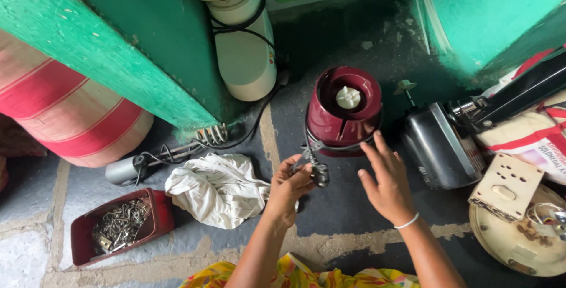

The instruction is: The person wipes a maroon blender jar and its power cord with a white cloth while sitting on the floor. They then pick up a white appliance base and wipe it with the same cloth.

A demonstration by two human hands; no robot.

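A maroon mixer-grinder base (344,109) with a white coupler on top stands on the stone floor. Its black power cord (314,157) is wound around the base and hangs down in front. My left hand (290,186) grips the cord's plug end just in front of the base. My right hand (388,177) hovers beside the base's right front with fingers spread, holding nothing; a white band circles its wrist.
Left of my hands lie a crumpled white cloth (217,189) and a red tray of metal bits (119,226). A white appliance (244,46) stands behind; a black iron (439,146), a beige socket plate (507,186) and a round disc (519,241) sit right. Green walls flank.
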